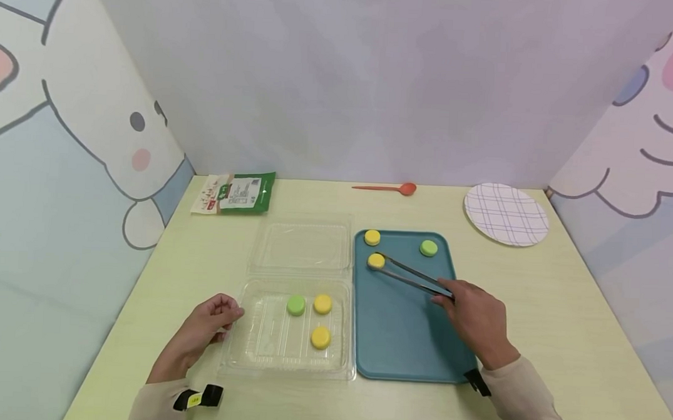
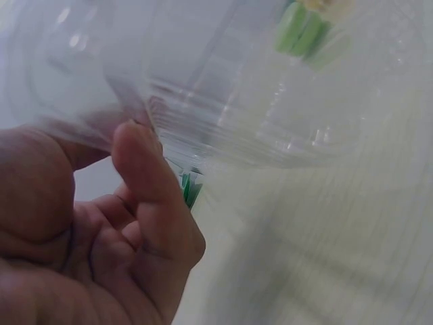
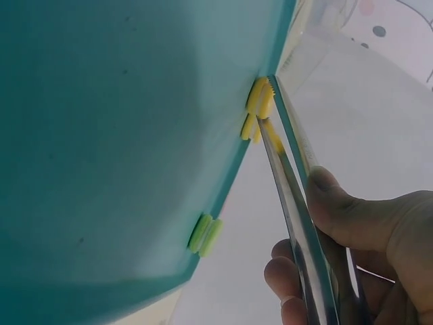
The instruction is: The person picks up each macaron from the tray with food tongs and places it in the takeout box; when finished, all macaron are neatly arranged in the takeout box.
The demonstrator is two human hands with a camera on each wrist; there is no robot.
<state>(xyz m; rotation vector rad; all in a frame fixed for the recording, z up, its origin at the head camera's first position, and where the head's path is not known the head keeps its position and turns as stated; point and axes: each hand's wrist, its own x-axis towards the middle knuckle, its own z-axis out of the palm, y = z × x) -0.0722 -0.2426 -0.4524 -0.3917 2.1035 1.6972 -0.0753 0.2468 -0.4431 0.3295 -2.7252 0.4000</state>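
Note:
My right hand (image 1: 475,317) grips metal tongs (image 1: 415,280), their tips on either side of a yellow macaron (image 1: 376,260) on the blue tray (image 1: 398,338). In the right wrist view the tips lie right at the sides of that yellow macaron (image 3: 260,98). A second yellow macaron (image 1: 371,237) and a green macaron (image 1: 428,248) sit near the tray's far edge. With thumb and finger my left hand (image 1: 204,326) pinches the left rim of a clear plastic box (image 1: 262,351), lid laid back. Inside are a green macaron (image 1: 295,305) and two yellow macarons (image 1: 321,338).
At the back left lies a green and white packet (image 1: 238,193). A red spoon (image 1: 406,188) rests along the far edge of the table, with a checked plate (image 1: 505,214) at the back right. The box's clear lid (image 1: 301,246) extends behind it, left of the tray.

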